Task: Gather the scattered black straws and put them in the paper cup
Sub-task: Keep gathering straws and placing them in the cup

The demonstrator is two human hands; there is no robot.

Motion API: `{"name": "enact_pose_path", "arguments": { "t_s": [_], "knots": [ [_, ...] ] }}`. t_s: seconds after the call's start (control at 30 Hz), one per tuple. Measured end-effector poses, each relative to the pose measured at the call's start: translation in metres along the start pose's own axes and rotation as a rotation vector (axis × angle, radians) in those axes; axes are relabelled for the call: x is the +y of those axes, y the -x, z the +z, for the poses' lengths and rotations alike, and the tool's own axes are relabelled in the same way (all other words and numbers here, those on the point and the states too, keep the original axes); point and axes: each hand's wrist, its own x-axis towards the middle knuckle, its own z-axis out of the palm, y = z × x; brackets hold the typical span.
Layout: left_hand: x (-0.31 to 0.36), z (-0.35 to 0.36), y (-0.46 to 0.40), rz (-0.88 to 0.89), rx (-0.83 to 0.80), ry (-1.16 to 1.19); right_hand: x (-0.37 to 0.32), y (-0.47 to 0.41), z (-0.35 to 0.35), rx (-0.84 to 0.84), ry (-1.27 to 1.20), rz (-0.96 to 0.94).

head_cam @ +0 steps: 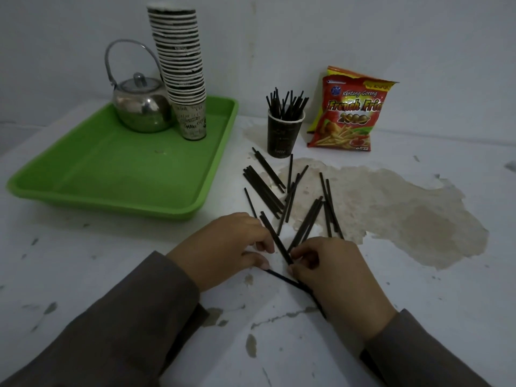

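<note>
A: Both hands work the near end of the scatter; left hand (pixel 223 244) pinches one thin black plastic straw (pixel 276 238), right hand (pixel 335 272) curls round a bundle; the dark paper cup (pixel 283 135) stands beyond, part-filled.

B: Best to square the stiff, smooth ends first; loose ones roll on the chipped white tabletop (pixel 111 275).

— Only one view?
— Only one: worn on the head, looking forward and down across the table (pixel 111 275).
— Close in?
— Close over both hands, left (pixel 223 247) and right (pixel 337 277), low in the middle, sleeves running off the bottom edge.
— And farther out?
— Faces the wall (pixel 391 37); tray (pixel 111 196) up on the left, cup (pixel 283 135) and snack bag (pixel 349 110) farther back. Wide-angle, bowed at the edges.
</note>
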Motion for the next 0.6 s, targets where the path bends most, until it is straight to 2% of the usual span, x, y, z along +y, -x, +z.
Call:
{"name": "enact_pose_path", "arguments": {
  "t_s": [0.33, 0.47, 0.6],
  "knots": [
    [0.007, -0.001, 0.0, 0.014, 0.046, 0.033, 0.0, 0.0, -0.005, -0.03, -0.009, 0.036],
    [0.013, 0.002, -0.001, -0.011, 0.091, 0.07, 0.005, 0.0, -0.015, 0.025, -0.018, 0.04],
    [0.017, 0.009, -0.006, 0.009, -0.046, 0.027, 0.012, -0.003, -0.027, 0.046, -0.066, 0.079]
  ]
}}
